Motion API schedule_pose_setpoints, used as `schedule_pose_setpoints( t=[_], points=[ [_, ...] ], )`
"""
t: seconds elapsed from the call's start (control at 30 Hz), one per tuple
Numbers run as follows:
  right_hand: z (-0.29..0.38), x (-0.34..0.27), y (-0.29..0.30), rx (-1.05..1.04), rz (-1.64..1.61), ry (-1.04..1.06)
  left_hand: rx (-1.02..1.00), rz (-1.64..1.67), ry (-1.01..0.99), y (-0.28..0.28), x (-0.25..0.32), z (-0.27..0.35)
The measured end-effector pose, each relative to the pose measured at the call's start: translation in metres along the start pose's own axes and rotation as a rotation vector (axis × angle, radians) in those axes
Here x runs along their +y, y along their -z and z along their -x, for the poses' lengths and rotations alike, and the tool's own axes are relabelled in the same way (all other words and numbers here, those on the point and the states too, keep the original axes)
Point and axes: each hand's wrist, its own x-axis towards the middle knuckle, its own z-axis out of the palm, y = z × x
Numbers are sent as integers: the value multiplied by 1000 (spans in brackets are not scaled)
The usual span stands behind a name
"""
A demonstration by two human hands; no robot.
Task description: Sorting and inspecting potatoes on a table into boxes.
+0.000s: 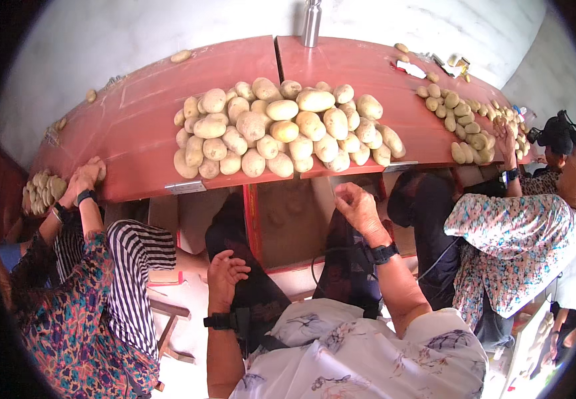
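Observation:
A broad, stacked pile of potatoes [268, 129] lies on the red tabletop [143, 114] in front of me, close to its near edge. My left hand [227, 277] rests over my left thigh, palm turned up, fingers parted and holding nothing. Just below the table's edge, my right hand [355, 207] is raised in front of the right part of the pile, its fingers loosely curled; I see no object in it. Each of my wrists wears a dark band. Below the tabletop, between my knees, is a brownish open space with faint rounded shapes.
A metal bottle [312, 25] stands at the far edge. Co-workers sit on both sides; the left one's hands [84, 179] are at a smaller potato pile [43, 192], the right one's hand [505, 142] at another pile [467, 124]. A wooden stool [170, 319] stands lower left.

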Motion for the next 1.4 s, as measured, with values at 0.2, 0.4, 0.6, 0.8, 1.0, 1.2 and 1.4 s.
schedule_pose_setpoints(
  t=[0.2, 0.4, 0.6, 0.8, 1.0, 1.2, 1.4],
  points=[
    [-10, -5, 14, 23, -38, 22, -11, 18, -20, -2, 1, 0],
    [-30, -24, 24, 103, -16, 117, -29, 28, -35, 1, 15, 13],
    [-84, -54, 37, 226, 88, 80, -75, 98, 26, -16, 26, 14],
    [-119, -69, 30, 245, 367, 126, -107, 21, 53, -20, 18, 7],
    [-136, -67, 30, 141, 441, 117, -102, 34, 101, -25, 19, 5],
    [-143, -68, 26, 42, 559, 57, -101, 31, 155, -27, 8, -10],
    [-138, -63, 27, 88, 536, 108, -116, 21, 156, -24, -2, -10]
  ],
)
